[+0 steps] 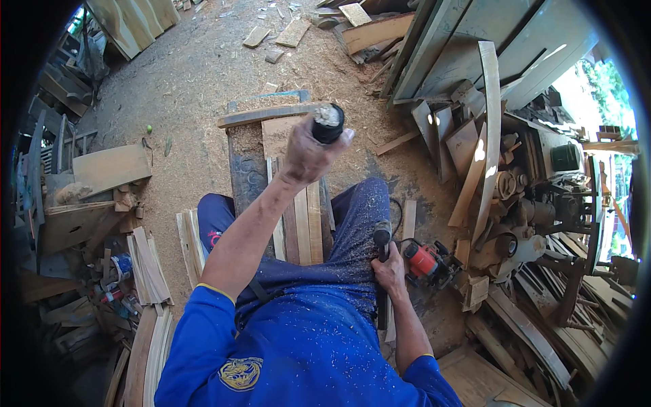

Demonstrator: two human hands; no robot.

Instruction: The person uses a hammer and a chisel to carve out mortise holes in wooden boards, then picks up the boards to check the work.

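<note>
Well, left hand curls round a black thing at twelve o'clock, right hand round a dark tool at four. Maybe just holding; moving them needs care.

A low, dusty worktop carries wooden strips and a curved wooden piece; flat offcuts lie on the shavings-strewn floor.

Head cam, wide FOV, dwnward
</note>
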